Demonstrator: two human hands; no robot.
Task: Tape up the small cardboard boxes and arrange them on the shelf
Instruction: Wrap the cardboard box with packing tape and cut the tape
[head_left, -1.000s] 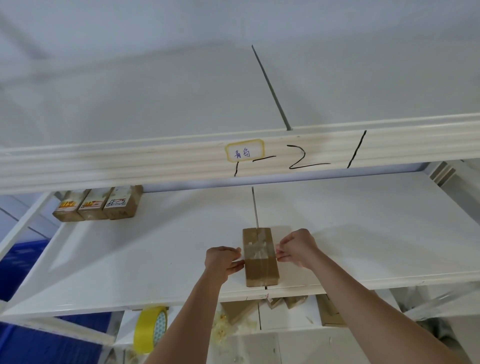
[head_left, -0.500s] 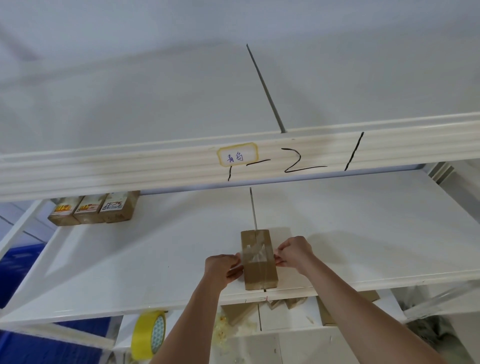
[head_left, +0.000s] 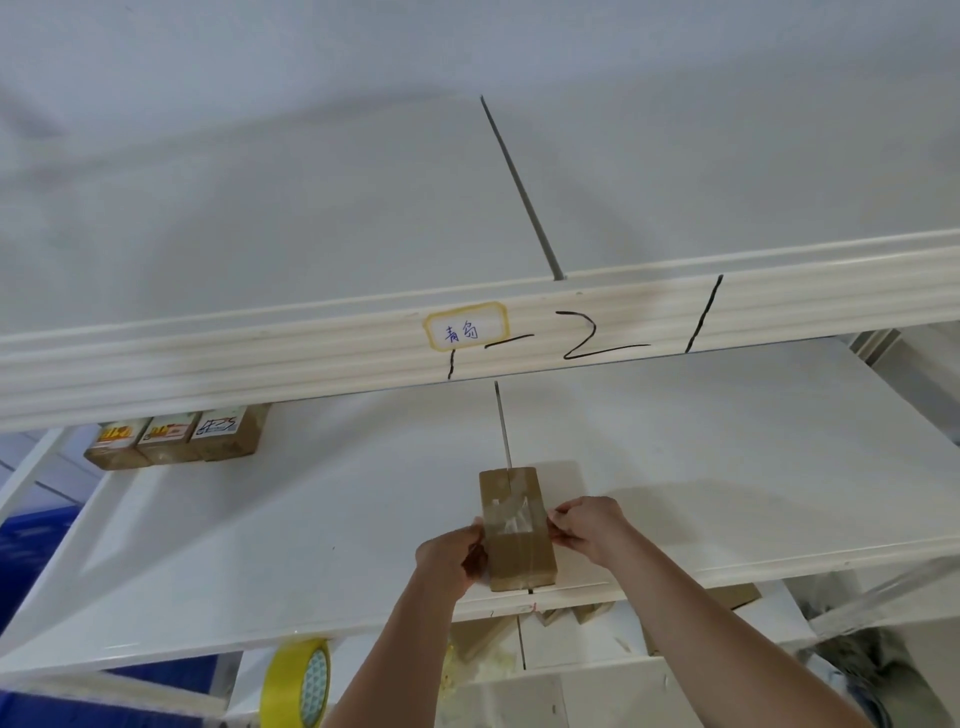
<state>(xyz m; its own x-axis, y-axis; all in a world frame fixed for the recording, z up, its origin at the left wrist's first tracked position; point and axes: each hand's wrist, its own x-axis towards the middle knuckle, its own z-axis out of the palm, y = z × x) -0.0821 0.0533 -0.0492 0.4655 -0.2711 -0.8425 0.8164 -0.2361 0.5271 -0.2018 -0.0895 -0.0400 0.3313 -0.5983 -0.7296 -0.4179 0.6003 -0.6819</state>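
Head view: our left hand (head_left: 451, 558) and right hand (head_left: 587, 527) pinch glossy clear tape (head_left: 511, 514) onto the oblong cardboard box (head_left: 517, 530) on the smooth white shelf (head_left: 311, 519).

I can read a small white sticker with a yellow edge (head_left: 466, 332) on the front rail of the upper shelf (head_left: 208, 374). It has two blue hand-written Chinese signs on it, which look like 青岛. Next to it, someone drew big black marks (head_left: 582, 338) right on the rail. I read them as "1-2 1". Far back on the left of the lower shelf stand three small brown boxes (head_left: 176, 439). Each has a label with print on top, but it is too small and blurry for me to read.
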